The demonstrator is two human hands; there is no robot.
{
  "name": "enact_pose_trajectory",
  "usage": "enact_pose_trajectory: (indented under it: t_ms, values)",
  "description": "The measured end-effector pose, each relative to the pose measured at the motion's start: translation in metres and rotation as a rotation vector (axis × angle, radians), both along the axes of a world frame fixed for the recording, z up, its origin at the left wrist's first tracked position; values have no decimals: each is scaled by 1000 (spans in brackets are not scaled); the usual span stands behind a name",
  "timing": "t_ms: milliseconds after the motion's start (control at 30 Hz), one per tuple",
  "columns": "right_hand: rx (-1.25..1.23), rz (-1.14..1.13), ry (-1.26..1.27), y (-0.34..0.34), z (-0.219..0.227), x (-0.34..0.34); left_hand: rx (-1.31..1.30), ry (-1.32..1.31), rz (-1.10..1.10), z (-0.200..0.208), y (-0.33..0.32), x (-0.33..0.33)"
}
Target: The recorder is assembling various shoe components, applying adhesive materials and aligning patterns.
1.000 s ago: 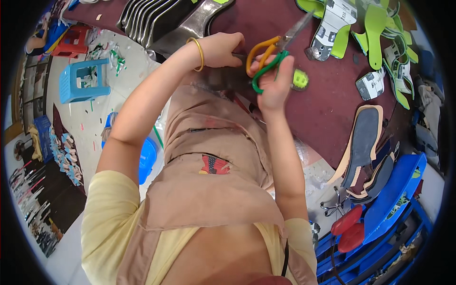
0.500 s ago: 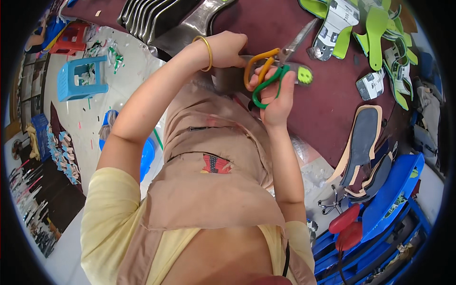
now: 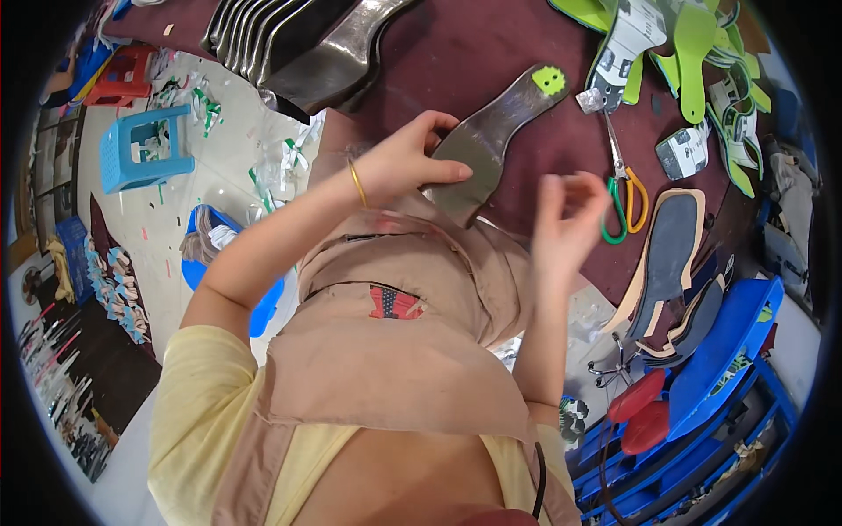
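My left hand (image 3: pixel 412 158) grips a dark glossy shoe-upper piece (image 3: pixel 495 131) by its wide near end, thumb lying on top. The piece narrows toward the far right and ends in a bright green toothed tab (image 3: pixel 550 81) with small holes. My right hand (image 3: pixel 568 215) is off to the right of the piece, fingers loosely curled and apart, holding nothing. Just beyond it, scissors (image 3: pixel 623 175) with one green and one orange handle loop lie on the dark red tabletop (image 3: pixel 561 145), blades pointing away.
A stack of similar dark glossy pieces (image 3: pixel 298 53) stands at the far left of the table. Green and white shoe pieces (image 3: pixel 693 61) are heaped at the far right, near black-and-tan soles (image 3: pixel 671 245). Blue stool (image 3: pixel 145 149) and scraps are on the floor at left; a blue tray (image 3: pixel 728 351) is at right.
My right hand has let go of the scissors, which now lie on the table to the right. The glossy piece, held in my left hand, has swung so its green tab points farther away.
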State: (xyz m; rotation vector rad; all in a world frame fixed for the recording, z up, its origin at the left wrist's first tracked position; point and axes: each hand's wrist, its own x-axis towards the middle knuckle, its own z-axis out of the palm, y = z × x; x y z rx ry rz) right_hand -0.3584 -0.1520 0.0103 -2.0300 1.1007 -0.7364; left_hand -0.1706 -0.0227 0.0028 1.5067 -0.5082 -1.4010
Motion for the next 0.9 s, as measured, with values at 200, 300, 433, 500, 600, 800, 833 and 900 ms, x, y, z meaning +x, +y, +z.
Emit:
enact_pose_trajectory:
  t_ms: [200,300,433,500,600,800,833,900]
  values:
    - [1055,90,-531,32,1,17,-199,94,166,16,7,-24]
    - [1199,159,-593,19,1,7,-222,177,192,15,5,-24]
    - [1340,144,-736,19,18,2,-296,52,163,32,0,-14]
    - [1136,71,-649,8,17,-11,-291,-155,141,60,5,16]
    - [648,-73,-419,-26,5,-53,-48,-381,96,113,25,79]
    - [-403,-242,333,-122,17,-105,210,-2038,-120,115,48,145]
    - [-444,-237,388,-136,11,-110,24,-2048,-54,125,31,129]
    - [-526,-217,502,-153,0,-118,-265,-1977,14,137,0,89]
